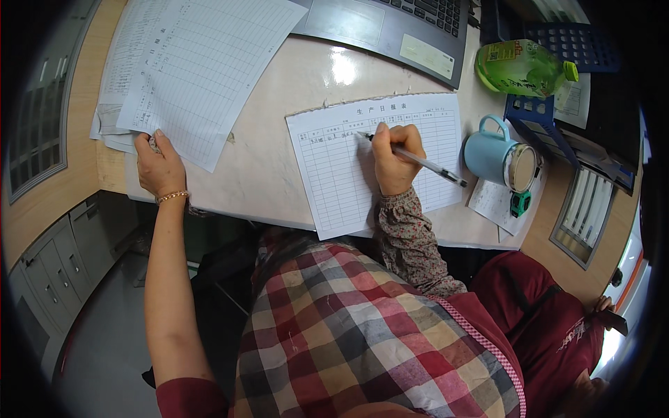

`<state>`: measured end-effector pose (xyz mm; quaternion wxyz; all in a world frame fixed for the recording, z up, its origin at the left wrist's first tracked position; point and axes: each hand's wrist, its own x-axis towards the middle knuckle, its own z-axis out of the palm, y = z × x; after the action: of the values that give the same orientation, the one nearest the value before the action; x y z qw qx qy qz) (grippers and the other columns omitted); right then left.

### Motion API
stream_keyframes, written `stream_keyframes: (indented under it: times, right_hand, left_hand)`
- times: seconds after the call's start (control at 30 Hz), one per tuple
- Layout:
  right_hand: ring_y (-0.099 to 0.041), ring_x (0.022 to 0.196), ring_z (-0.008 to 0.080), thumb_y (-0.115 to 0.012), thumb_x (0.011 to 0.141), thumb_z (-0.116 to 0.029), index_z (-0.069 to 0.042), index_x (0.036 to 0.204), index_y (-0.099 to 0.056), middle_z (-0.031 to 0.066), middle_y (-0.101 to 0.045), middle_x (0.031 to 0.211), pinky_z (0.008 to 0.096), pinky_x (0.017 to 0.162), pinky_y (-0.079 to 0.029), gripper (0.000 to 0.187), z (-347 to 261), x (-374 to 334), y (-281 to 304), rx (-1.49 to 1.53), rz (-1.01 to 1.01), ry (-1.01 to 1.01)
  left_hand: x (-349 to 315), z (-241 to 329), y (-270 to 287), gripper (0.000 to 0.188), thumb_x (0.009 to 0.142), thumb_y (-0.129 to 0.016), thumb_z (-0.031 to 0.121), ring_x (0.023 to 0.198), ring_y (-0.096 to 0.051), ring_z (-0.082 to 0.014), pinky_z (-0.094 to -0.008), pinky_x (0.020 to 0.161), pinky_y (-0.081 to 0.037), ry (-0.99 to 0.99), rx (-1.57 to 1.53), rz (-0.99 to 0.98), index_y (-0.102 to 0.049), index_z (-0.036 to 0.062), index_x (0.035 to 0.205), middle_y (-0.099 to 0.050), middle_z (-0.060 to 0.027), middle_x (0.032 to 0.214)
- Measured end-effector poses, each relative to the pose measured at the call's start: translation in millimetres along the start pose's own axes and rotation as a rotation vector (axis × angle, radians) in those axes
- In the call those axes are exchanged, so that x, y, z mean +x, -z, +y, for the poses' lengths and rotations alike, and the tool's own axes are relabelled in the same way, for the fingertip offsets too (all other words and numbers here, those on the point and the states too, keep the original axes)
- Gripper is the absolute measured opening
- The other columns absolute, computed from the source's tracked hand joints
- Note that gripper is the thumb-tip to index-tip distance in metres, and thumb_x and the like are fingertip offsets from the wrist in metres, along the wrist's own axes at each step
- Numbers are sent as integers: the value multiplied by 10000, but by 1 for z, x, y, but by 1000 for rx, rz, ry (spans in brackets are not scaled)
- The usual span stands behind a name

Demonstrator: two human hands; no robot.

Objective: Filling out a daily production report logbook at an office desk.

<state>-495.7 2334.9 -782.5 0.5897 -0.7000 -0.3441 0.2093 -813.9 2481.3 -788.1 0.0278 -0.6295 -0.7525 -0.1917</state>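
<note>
My right hand (401,157) is closed around a pen (439,171), its tip at the upper rows of a ruled form (334,188) lying on the desk. A few handwritten entries stand in the form's first row. At the desk's left front edge, my left hand (162,166) pinches the lower corner of a printed table sheet (202,70). That sheet lies over a stack of other papers (115,83). A bracelet circles my left wrist; a floral sleeve covers my right forearm.
Behind the form sits an open laptop (348,21). To the right are a light blue mug (488,155), a green drink bottle (519,67) on its side, a green tape measure (520,203) and blue baskets (571,45). Another person's hand (605,304) shows at the far right.
</note>
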Motion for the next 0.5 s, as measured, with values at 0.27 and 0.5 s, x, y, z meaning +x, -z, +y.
stream_keyframes:
  times: [0.27, 0.5]
  right_hand:
    - [-439, 548, 61, -662, 831, -88, -41, 693, -459, 13, -519, 615, 219, 521, -384, 250, -13, 29, 68, 128, 123, -20]
    - [-456, 493, 57, -688, 793, -105, -30, 636, -487, 17, -525, 537, 212, 465, -373, 265, -9, 39, 88, -53, -8, 33]
  left_hand:
    - [-16, 29, 18, 294, 888, -506, 363, 747, -607, -373, -477, 610, -443, 8, 33, 3, -525, 105, 1028, -642, -155, 811]
    - [-23, 53, 26, 288, 894, -498, 357, 769, -608, -373, -477, 620, -448, 1, 33, -3, -520, 107, 1035, -646, -159, 851]
